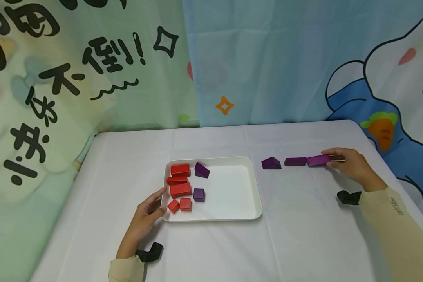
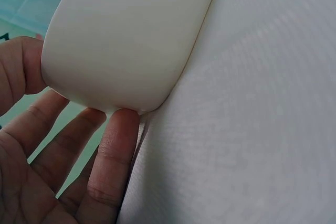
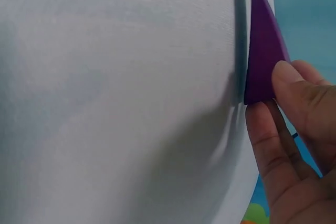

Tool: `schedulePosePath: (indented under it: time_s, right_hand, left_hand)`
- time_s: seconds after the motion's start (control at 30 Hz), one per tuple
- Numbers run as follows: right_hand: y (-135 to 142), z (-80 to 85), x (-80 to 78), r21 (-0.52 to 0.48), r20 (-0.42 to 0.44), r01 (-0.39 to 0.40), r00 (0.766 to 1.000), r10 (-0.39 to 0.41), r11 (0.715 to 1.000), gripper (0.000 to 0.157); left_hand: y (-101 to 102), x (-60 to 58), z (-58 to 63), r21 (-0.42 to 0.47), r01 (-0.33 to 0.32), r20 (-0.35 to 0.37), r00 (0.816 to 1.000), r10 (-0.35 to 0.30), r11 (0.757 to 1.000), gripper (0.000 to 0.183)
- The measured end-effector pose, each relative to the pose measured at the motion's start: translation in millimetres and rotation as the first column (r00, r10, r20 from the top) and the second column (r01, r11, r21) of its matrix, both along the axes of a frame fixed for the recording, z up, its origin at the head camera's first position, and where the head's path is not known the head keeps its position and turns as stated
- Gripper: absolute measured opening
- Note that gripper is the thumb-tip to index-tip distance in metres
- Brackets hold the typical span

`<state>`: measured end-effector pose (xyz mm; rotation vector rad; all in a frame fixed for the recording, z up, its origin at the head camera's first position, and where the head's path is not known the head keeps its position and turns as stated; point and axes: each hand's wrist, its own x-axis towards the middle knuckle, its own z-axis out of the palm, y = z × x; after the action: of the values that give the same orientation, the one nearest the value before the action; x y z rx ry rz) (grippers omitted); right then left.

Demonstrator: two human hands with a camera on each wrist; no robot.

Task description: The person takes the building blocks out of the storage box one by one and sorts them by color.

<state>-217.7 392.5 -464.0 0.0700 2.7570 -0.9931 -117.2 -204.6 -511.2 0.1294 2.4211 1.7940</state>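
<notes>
My left hand [image 1: 146, 217] is at the left end of a white tray [image 1: 229, 188], its thumb at the rim and its fingertips against the outer wall. In the left wrist view, the tray's rounded corner [image 2: 126, 51] lies between thumb and fingers. Over at the right, my right hand [image 1: 349, 164] pinches a purple block [image 1: 318, 160] between thumb and fingers. From the right wrist, this purple block [image 3: 265, 56] shows a long face tapering to a point. Its far end meets a long purple block [image 1: 295, 161], and an angular purple block [image 1: 271, 163] lies farther left.
Inside the tray's left part are several red blocks [image 1: 181, 190], an angular purple block [image 1: 201, 170] and a purple cube [image 1: 199, 195]. A white cloth [image 1: 303, 243] covers the table. Printed curtains [image 1: 268, 70] hang behind it. Black wrist mounts [image 1: 150, 252] sit on both wrists.
</notes>
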Motion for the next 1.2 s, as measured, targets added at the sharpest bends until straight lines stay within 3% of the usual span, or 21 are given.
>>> schedulePosePath:
  time_s: [0.2, 0.33, 0.43, 0.6, 0.77, 0.93, 1.03, 1.2]
  right_hand:
    - [-3.2, 3.2, -0.4, 0.036, 0.035, -0.01, 0.999, 0.009, 0.999, 0.05]
    - [-14.1, 15.3, 1.7, 0.083, 0.002, 0.002, 1.0, -0.002, 0.997, 0.053]
    - [-30.6, 26.2, 6.4, 0.099, -0.071, 0.024, 0.997, -0.017, 0.995, 0.053]
    - [-71.2, 34.3, 21.9, 0.023, -0.187, 0.019, 0.982, -0.014, 1.0, 0.048]
    - [-116.3, 28.3, 39.0, -0.105, -0.343, -0.061, 0.939, 0.022, 0.993, 0.041]
    - [-162.2, 21.2, 48.3, -0.262, -0.44, -0.19, 0.896, 0.058, 0.946, 0.034]
    - [-189.9, 16.6, 51.4, -0.343, -0.419, -0.252, 0.903, 0.093, 0.905, 0.033]
    - [-230.7, 8.3, 54.4, -0.395, -0.345, -0.318, 0.921, 0.181, 0.862, 0.036]
  left_hand:
    - [-0.7, -0.3, -0.6, 0.01, 0.007, -0.002, 1.0, -0.007, 1.0, 0.057]
    - [-3.8, -0.3, -1.6, 0.007, 0.006, 0.0, 1.0, -0.006, 1.0, 0.057]
    - [-4.9, -1.1, -2.2, 0.007, 0.006, -0.001, 1.0, -0.006, 1.0, 0.057]
    - [-3.9, -3.4, -2.0, 0.018, 0.011, 0.003, 1.0, -0.011, 1.0, 0.058]
    - [-2.7, -5.3, -3.3, 0.017, 0.002, 0.019, 1.0, -0.003, 1.0, 0.058]
    - [-2.8, -7.4, -5.3, 0.015, 0.014, 0.009, 1.0, -0.014, 1.0, 0.058]
    - [-4.1, -8.1, -6.1, 0.018, 0.016, 0.009, 1.0, -0.016, 1.0, 0.059]
    - [-5.1, -8.1, -6.0, 0.017, 0.014, 0.02, 1.0, -0.014, 1.0, 0.059]
